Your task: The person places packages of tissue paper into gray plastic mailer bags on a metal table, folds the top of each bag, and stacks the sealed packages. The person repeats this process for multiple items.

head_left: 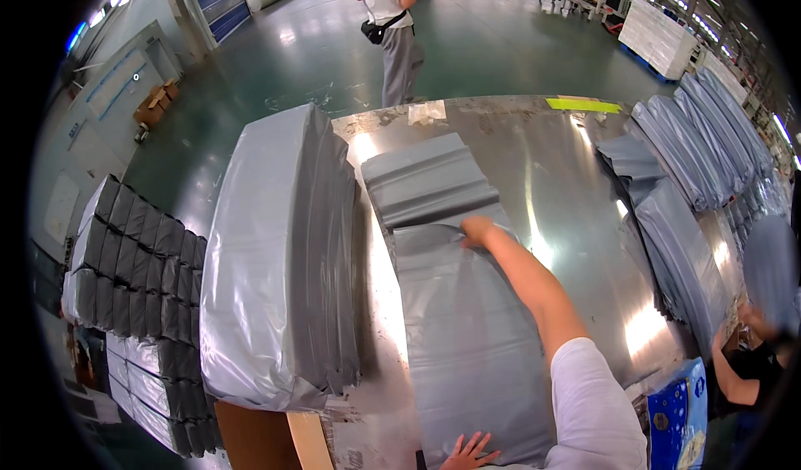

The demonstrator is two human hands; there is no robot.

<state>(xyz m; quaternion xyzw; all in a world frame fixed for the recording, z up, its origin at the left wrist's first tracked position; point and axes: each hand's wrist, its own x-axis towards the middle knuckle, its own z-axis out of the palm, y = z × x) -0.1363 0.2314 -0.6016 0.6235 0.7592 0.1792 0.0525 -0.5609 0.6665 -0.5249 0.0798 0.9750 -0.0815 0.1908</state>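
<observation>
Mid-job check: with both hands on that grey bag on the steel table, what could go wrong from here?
1. The right hand is far out at the fold of the grey plastic bag while the left hand pins only its near edge; the bag may slide or crease on the shiny metal table.
2. The tall stack of bags sits close on the left; a sweep could snag it.

Right arm stretched forward, right hand [476,229] curled, fingers gripping; left hand [469,452] flat, fingers spread.
</observation>
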